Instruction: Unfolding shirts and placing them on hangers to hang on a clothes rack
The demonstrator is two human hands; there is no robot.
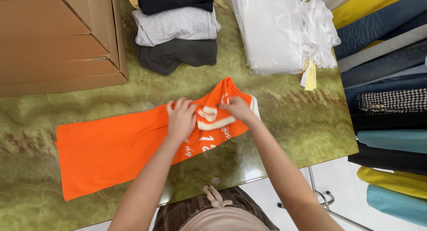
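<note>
- Orange shirt [115, 146]: lies flat and lengthwise on the green marbled table [289, 119], at the table's middle. Folded into a long band; white lettering shows near its right end.
- White collar trim [213, 117]: at the shirt's right end, turned up over the orange cloth, between the two hands.
- Left hand [180, 119]: rests palm down on the shirt, just left of the collar trim. Fingers together and curled at the tips, pressing on the cloth and touching the trim's edge. Nothing lifted clear of the table.
- Right hand [238, 108]: on the shirt's right end, just right of the trim. Fingertips pinch the cloth at the collar; thumb is hidden, so the exact grip cannot be confirmed.
- Stack of folded garments [175, 35]: beyond the shirt, towards the table's far edge; black on top, light grey in the middle, dark grey nearest the shirt. Apart from the shirt.
- Pile of clear plastic bags [269, 30]: beyond and to the right of the shirt, with a bunch of white tags [318, 33] and a yellow label beside it.
- Cardboard box [58, 39]: beyond and to the left of the shirt, flaps closed.
- Hanging clothes [391, 102]: well right of the shirt, past the table edge; blue, black, checked, teal and yellow pieces.
</note>
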